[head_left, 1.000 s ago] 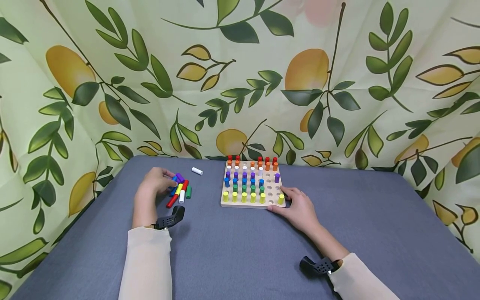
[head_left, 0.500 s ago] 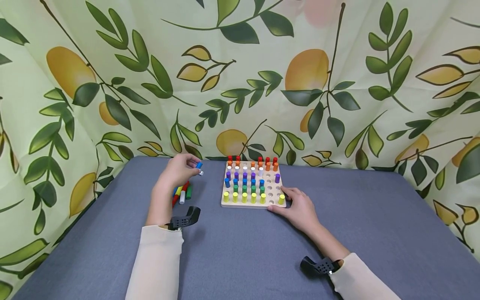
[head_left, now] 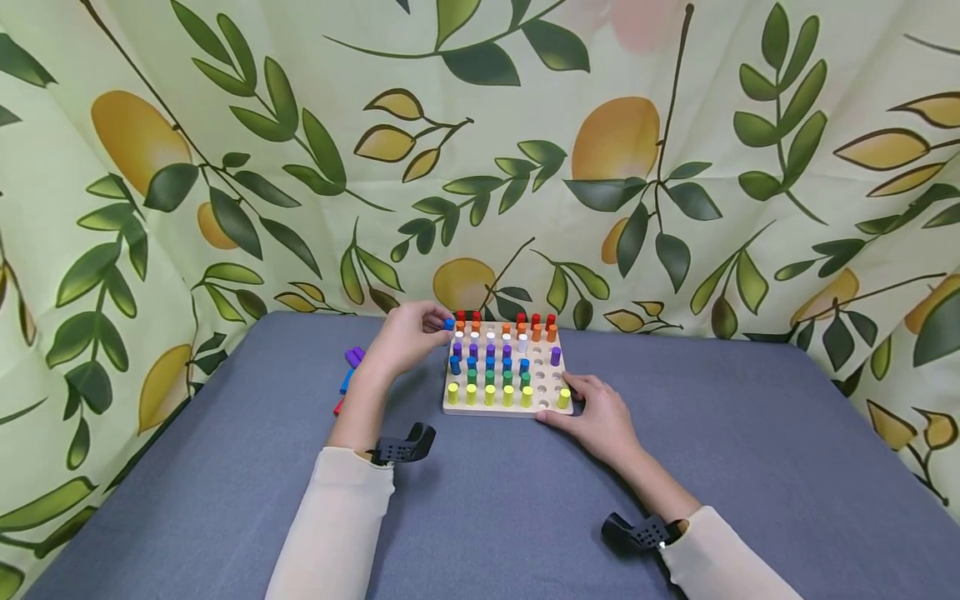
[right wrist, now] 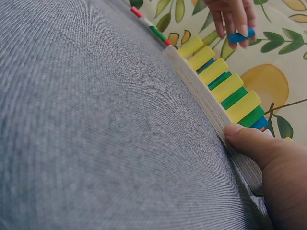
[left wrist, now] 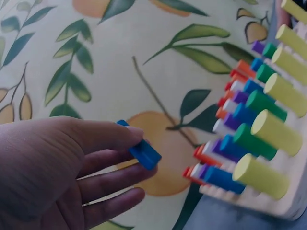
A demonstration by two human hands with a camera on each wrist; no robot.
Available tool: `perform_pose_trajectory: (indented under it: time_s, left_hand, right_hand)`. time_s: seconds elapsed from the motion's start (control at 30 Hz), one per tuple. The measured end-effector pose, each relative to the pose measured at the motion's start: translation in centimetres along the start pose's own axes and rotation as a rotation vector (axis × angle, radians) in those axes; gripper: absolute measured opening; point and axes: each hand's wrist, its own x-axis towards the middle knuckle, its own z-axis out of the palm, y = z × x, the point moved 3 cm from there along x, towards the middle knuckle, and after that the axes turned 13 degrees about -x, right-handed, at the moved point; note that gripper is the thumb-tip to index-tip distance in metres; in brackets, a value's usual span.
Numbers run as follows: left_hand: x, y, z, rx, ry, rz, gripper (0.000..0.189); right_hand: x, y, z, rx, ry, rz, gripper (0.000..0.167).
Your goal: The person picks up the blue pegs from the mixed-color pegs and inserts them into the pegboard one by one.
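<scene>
My left hand (head_left: 408, 340) pinches a blue peg (left wrist: 145, 155) between thumb and fingertips. It holds the peg above the back left corner of a wooden pegboard (head_left: 480, 411). Upright pegs fill much of the board in coloured rows, with yellow pegs (head_left: 489, 395) in front and red pegs (head_left: 536, 319) at the back. Several holes toward the right show bare. At the front right corner, my right hand (head_left: 600, 421) grips the board, its thumb against the front edge in the right wrist view; its other fingers are mostly hidden there.
Left of the board lie loose pegs, among them purple pegs (head_left: 354, 357) and a red one (head_left: 338, 407); my left forearm covers part of this pile. A grey cloth (head_left: 480, 500) covers the table. Behind it hangs a patterned curtain (head_left: 510, 167).
My left hand has picked the blue peg from the loose pile, lifted it and carried it right to the board's back left corner. The right hand has stayed on the board.
</scene>
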Motion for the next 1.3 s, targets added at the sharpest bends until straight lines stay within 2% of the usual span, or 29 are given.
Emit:
perform_pose_trajectory:
  time_s: [0.27,0.47,0.7,0.9,1.03,1.13,1.3]
  left_hand:
    - [0.4,0.9,2.2,-0.030,-0.027,0.054,0.028]
    - [0.3,1.5,3.2,-0.024,-0.058,0.129,0.037]
    - [0.3,1.9,4.3,-0.029,-0.093,0.165,0.030]
    - [0.3,2.2,5.3,-0.032,-0.089,0.191,0.025]
    - [0.4,2.2,6.1,-0.013,-0.115,0.198,0.027]
    - [0.5,2.2,6.8,0.015,-0.128,0.189,0.027]
    - [0.8,2.2,7.7,0.055,-0.127,0.173,0.027]
  right_hand:
    - [0.0,-0.1,0.0,0.007,0.004,0.000,0.083]
    - [0.0,-0.1,0.0,0.010,0.008,-0.004,0.084]
    - [0.0,0.0,-0.1,0.005,0.004,-0.002,0.084]
    - [0.0,0.0,-0.2,0.012,-0.002,-0.011,0.084]
    - [0.0,0.3,-0.2,0.018,-0.016,-0.032,0.083]
    - [0.1,0.8,-0.3,0.006,-0.026,-0.048,0.084]
    - [0.3,1.2,-0.2,-0.015,0.005,-0.066,0.086]
